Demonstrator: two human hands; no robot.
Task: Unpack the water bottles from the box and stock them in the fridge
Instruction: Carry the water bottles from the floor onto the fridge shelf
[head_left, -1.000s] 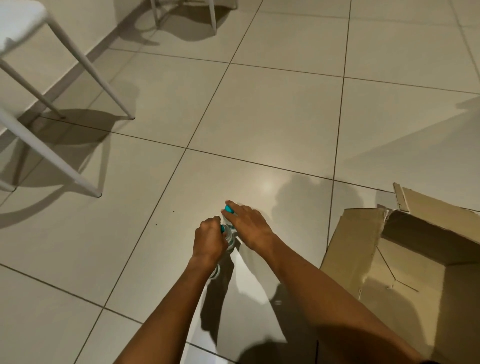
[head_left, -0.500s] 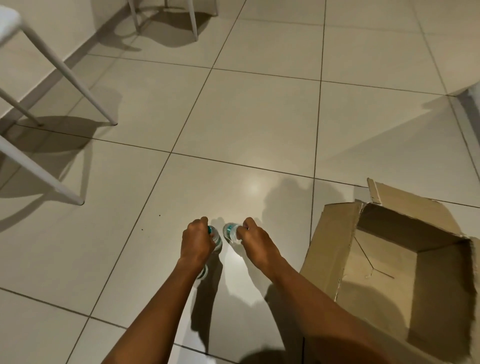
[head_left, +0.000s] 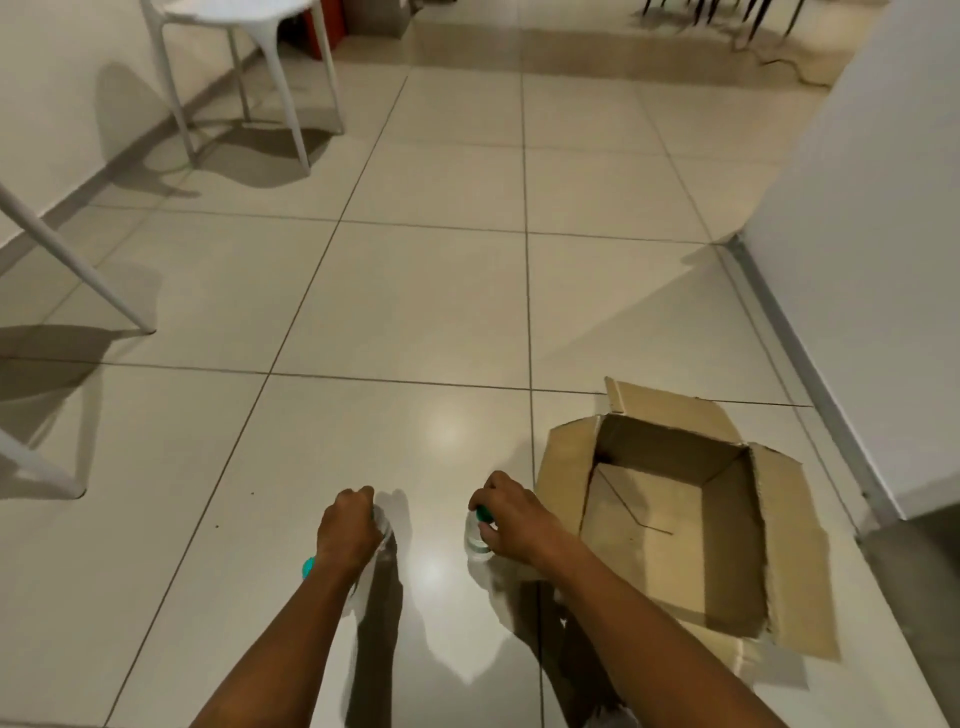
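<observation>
Left grip: from my feed the left hand (head_left: 349, 526) is curled tight round a clear water bottle; I call it the left bottle (head_left: 383, 525). The knuckles face me, so I see only a blurred clear sliver of its body past the fingers and a teal cap (head_left: 308, 566) poking out by the wrist

Right grip: the right hand (head_left: 511, 514) is closed over the top of a second bottle, the right bottle (head_left: 475, 538). Fingers and thumb pinch round its teal top, and the clear body hangs below the hand, roughly upright

Bottle positions: both bottles are in my hands above the floor (head_left: 426, 291), apart from each other with a bare strip of tile between them. I cannot tell whether the right bottle's base touches the tile

Box: the cardboard box (head_left: 670, 525) sits on the floor just right of the right hand, flaps folded outward. The inside that I can see holds no bottles, only brown bottom and walls

Fridge side: a tall white panel (head_left: 883, 260) rises at the right edge, beyond the box; I cannot tell from here whether it is the fridge

Around: a white chair (head_left: 244, 67) stands far left near the wall, and more white legs (head_left: 78, 270) cross the left edge. Dark thin legs show at the top right, too small to name

In the way: the box lies between my right hand and the white panel
</observation>
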